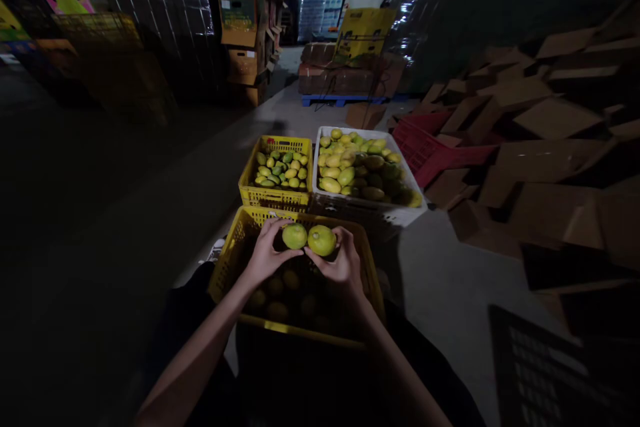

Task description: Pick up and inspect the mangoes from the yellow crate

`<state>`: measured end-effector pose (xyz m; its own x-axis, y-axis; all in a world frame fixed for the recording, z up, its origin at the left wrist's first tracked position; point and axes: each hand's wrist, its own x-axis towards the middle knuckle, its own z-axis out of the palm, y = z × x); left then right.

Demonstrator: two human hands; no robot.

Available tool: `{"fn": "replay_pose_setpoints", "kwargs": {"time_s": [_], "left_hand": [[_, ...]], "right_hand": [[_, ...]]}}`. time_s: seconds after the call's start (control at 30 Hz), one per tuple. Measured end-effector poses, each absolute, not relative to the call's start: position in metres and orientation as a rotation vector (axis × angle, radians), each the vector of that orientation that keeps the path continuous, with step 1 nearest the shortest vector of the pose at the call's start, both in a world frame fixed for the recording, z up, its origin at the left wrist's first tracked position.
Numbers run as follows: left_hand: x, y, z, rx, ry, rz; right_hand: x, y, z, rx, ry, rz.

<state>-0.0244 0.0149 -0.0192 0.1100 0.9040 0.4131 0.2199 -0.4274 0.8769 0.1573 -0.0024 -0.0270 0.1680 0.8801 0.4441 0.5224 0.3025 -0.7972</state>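
Observation:
My left hand (269,252) is closed around a greenish-yellow lemon (294,236). Beside it, my right hand (342,259) grips another lemon (323,240), a little yellower, with its stem end facing me. Both lemons are held side by side above a large yellow crate (231,253) between my legs. Several lemons lie in deep shadow at the bottom of that crate. Beyond it on the left, a smaller yellow crate (276,199) holds green and yellow lemons. To its right, a white crate (370,205) is heaped with mostly yellow lemons, part of them shaded.
Flattened and open cardboard boxes (545,153) are piled on the right, with a red crate (425,143) among them. A blue pallet (343,100) carries wrapped goods and a yellow box (365,33) behind. Stacked cartons (243,67) stand back left. A dark crate (545,373) lies lower right.

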Motion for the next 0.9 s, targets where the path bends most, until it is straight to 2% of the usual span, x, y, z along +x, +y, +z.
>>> {"fn": "replay_pose_setpoints", "kwargs": {"time_s": [0.17, 0.33, 0.53, 0.9], "left_hand": [[-0.026, 0.017, -0.019, 1.647, 1.048, 1.322], [-0.027, 0.019, -0.017, 1.238, 0.882, 1.258], [-0.029, 0.014, -0.012, 0.829, 0.839, 1.162], [-0.034, 0.018, -0.011, 0.660, 0.799, 1.108]], "right_hand": [[0.161, -0.003, -0.015, -1.195, -1.373, 0.804], [0.167, -0.004, -0.003, -1.037, -1.129, 1.234], [0.174, 0.001, -0.009, -1.079, -0.995, 1.322], [0.178, 0.006, -0.012, -1.042, -0.828, 1.469]]}}
